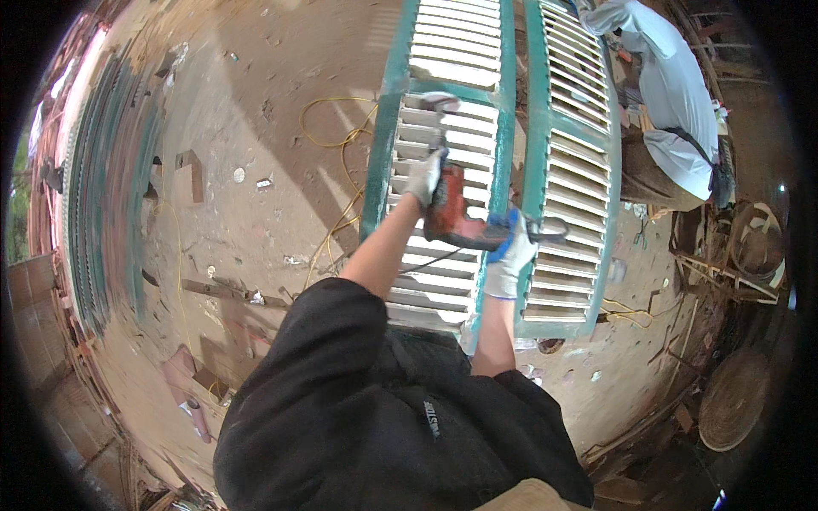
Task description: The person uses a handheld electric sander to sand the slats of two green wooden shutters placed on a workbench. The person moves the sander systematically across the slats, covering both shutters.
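My gloved left hand (423,179) is closed around the front of a red and black power tool (453,209), its white glove beside the red body. Behind it my right hand (509,255), in a white and blue glove, grips the dark rear handle. A blurred round head (440,103) sits at the tool's far end, and I cannot tell whether it touches the slats. Below the tool lies a louvered shutter (452,89) with a green frame and whitish slats. A dark cord trails from the tool across the lower slats.
A second green shutter (534,170) lies alongside on the right. Beyond it a person in a light shirt (677,94) bends over. Yellow cord (345,170) loops across the dirt floor. Stacked long boards (111,187) line the left; a round woven basket (734,399) stands at right.
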The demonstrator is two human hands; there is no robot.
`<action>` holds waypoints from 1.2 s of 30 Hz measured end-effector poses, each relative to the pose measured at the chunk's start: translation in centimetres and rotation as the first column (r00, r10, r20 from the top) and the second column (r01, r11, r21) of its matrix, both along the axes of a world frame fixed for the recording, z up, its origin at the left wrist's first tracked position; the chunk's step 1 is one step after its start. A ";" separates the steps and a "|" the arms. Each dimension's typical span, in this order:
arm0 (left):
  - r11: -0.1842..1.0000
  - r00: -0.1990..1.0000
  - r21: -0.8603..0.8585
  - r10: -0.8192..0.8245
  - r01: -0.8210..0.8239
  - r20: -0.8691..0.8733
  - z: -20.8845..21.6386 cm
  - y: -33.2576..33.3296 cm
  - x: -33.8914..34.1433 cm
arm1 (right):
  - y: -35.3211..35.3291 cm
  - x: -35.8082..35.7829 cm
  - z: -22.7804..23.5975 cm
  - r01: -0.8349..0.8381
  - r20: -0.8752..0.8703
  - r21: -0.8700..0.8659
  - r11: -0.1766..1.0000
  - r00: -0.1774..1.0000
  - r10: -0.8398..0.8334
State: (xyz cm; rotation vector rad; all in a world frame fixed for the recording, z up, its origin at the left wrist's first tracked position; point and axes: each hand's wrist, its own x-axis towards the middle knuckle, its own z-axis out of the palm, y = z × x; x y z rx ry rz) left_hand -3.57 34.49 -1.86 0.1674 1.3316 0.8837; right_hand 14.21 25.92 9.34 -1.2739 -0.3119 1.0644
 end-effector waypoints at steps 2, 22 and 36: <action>0.999 0.930 0.037 -0.006 0.021 -0.368 -0.3 0.1 -1.9 | 0.6 -1.0 -0.3 -0.115 -0.051 0.032 0.993 0.992 0.116; 0.982 0.859 0.097 -0.091 0.161 -0.504 -0.1 2.3 -0.9 | 1.8 -0.1 -0.9 0.017 -0.013 0.080 0.997 1.000 -0.016; 0.925 0.756 0.119 -0.216 0.361 -0.618 3.2 5.3 9.3 | -0.4 4.4 -1.3 0.299 -0.191 0.116 0.947 0.942 -0.274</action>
